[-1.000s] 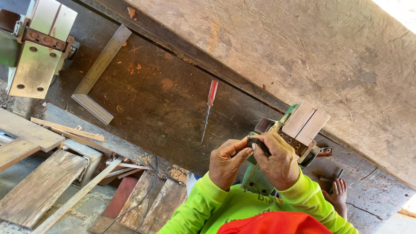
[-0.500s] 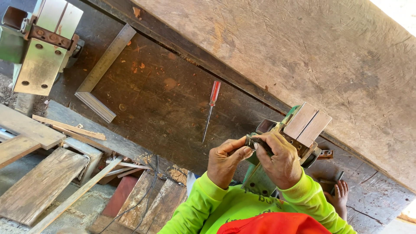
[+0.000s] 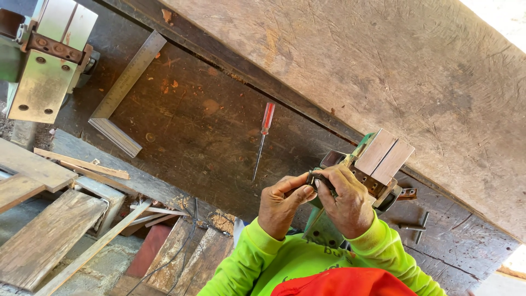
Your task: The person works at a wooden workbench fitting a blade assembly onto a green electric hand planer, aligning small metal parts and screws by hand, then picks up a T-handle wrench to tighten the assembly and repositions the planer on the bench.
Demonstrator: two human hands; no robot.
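At lower right of the frame, the green electric hand planer with a grey metal base sits upturned just beyond both hands. The left hand pinches a small dark part at the planer's near edge; the right hand curls over the same spot, gripping the tool. One red-handled screwdriver lies at centre on the dark wooden surface; a second planer rests upper left.
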